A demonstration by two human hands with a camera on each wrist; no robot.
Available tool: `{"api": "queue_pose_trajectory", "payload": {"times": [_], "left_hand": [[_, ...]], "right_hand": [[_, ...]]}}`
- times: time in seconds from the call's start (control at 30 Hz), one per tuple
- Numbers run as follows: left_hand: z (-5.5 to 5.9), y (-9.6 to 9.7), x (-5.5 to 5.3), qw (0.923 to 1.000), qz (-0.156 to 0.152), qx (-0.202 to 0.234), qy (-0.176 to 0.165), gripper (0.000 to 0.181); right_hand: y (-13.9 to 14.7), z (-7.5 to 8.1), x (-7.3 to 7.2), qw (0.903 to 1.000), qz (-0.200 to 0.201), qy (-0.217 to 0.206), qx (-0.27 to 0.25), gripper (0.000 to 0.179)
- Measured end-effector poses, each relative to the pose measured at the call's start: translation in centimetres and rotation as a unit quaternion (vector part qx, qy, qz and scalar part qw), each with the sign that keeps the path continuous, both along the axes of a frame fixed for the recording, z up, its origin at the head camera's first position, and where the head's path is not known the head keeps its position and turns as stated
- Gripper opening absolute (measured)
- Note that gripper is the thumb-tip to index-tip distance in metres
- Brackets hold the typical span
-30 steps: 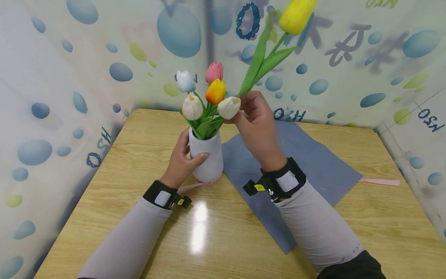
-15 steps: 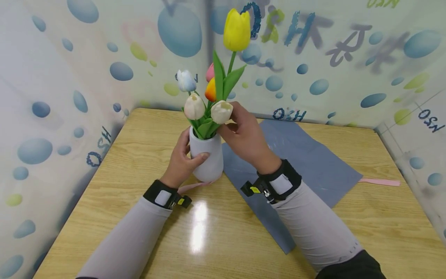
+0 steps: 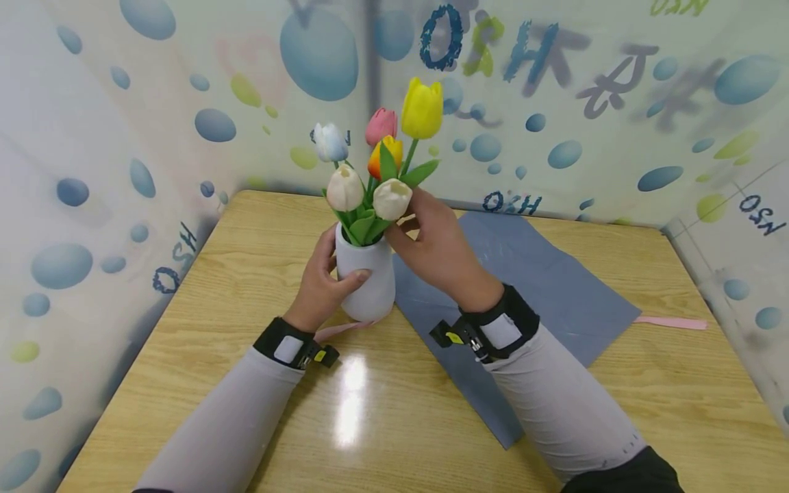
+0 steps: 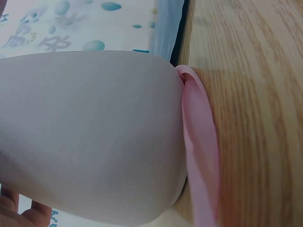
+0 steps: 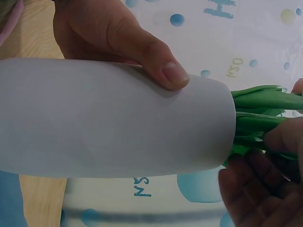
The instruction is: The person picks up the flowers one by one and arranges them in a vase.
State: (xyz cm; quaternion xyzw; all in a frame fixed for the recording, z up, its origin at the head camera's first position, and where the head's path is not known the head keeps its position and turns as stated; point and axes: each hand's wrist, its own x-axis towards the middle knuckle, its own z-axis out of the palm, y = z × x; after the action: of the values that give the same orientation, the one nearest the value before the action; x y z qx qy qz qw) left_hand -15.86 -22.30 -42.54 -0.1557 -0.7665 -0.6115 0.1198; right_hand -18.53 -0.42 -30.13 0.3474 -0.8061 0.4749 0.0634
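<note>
A white vase (image 3: 368, 284) stands upright on the table, gripped from its left side by my left hand (image 3: 327, 281), thumb across the front. Inside it are several tulips: a pale blue one (image 3: 331, 142), a pink one (image 3: 381, 126), an orange-yellow one (image 3: 385, 157) and two white ones. The yellow tulip (image 3: 422, 109) rises at the right, taller than the others. At the vase's mouth my right hand (image 3: 440, 246) pinches the green stems and leaves (image 5: 258, 124); its fingertips are partly hidden behind a white tulip (image 3: 392, 199) in the head view.
Blue-grey wrapping paper (image 3: 542, 281) lies on the wooden table (image 3: 246, 253), right of the vase. A pink ribbon (image 4: 201, 142) runs by the vase's base, and a ribbon end (image 3: 672, 322) shows past the paper's right corner. Patterned walls stand behind and at both sides.
My right hand has brought the yellow tulip left over the vase and the flower has sunk down among the others. The left hand and the vase have stayed put.
</note>
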Motion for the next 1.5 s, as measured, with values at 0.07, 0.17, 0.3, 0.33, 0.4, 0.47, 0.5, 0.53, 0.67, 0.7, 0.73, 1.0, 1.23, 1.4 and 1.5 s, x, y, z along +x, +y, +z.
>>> {"api": "queue_pose_trajectory", "payload": {"times": [0.07, 0.17, 0.3, 0.33, 0.4, 0.47, 0.5, 0.53, 0.67, 0.7, 0.73, 1.0, 1.23, 1.4, 1.5], "left_hand": [[0.0, 0.0, 0.0, 1.0000, -0.001, 0.000, 0.001, 0.083], [0.1, 0.0, 0.0, 1.0000, 0.000, -0.001, 0.002, 0.083], [0.1, 0.0, 0.0, 1.0000, 0.001, -0.001, 0.002, 0.083], [0.0, 0.0, 0.0, 1.0000, 0.000, -0.001, 0.002, 0.083], [0.0, 0.1, 0.0, 1.0000, 0.000, -0.001, 0.002, 0.083], [0.0, 0.1, 0.0, 1.0000, 0.001, -0.002, 0.000, 0.083], [0.0, 0.1, 0.0, 1.0000, 0.001, -0.002, -0.001, 0.083], [0.0, 0.2, 0.0, 1.0000, 0.002, -0.003, -0.003, 0.083], [0.0, 0.2, -0.1, 1.0000, 0.003, -0.003, -0.007, 0.083], [0.0, 0.2, -0.1, 1.0000, 0.003, -0.003, -0.008, 0.082], [0.0, 0.1, -0.2, 1.0000, 0.003, -0.003, -0.009, 0.082], [-0.1, 0.3, -0.1, 0.9999, 0.000, 0.005, -0.015, 0.083], [-0.2, 0.3, -0.1, 0.9999, -0.006, 0.006, -0.012, 0.084], [-0.3, 0.0, -0.2, 0.9999, -0.006, -0.003, -0.012, 0.084], [-0.1, -0.3, -0.1, 0.9997, -0.006, -0.015, -0.016, 0.083]], "right_hand": [[0.1, 0.1, 0.0, 0.9998, -0.001, -0.006, 0.018, 0.042], [0.3, 0.2, -0.1, 0.9992, 0.003, -0.009, 0.040, 0.042], [0.5, 0.2, -0.2, 0.9982, 0.006, -0.011, 0.058, 0.043], [0.5, 0.1, -0.2, 0.9982, 0.005, -0.012, 0.058, 0.043], [0.8, 0.0, -0.2, 0.9988, 0.003, -0.012, 0.048, 0.043], [1.0, -0.3, -0.2, 0.9995, 0.000, -0.011, 0.029, 0.039], [1.1, -0.4, -0.1, 0.9998, -0.003, -0.009, 0.019, 0.038], [1.3, -0.5, -0.1, 0.9999, -0.005, -0.006, 0.010, 0.036], [1.6, -0.9, 0.1, 0.9999, -0.014, 0.001, -0.004, 0.030], [1.7, -1.0, 0.2, 0.9999, -0.015, -0.001, -0.003, 0.029], [1.8, -1.2, 0.2, 0.9998, -0.018, -0.002, 0.000, 0.028], [3.1, -3.4, 0.6, 0.9989, -0.040, -0.021, 0.010, 0.016], [6.1, -6.1, 1.1, 0.9971, -0.051, -0.054, 0.015, 0.015], [8.6, -7.4, 1.1, 0.9940, -0.074, -0.060, 0.053, 0.015], [10.1, -7.6, 1.0, 0.9916, -0.086, -0.059, 0.077, 0.015]]}}
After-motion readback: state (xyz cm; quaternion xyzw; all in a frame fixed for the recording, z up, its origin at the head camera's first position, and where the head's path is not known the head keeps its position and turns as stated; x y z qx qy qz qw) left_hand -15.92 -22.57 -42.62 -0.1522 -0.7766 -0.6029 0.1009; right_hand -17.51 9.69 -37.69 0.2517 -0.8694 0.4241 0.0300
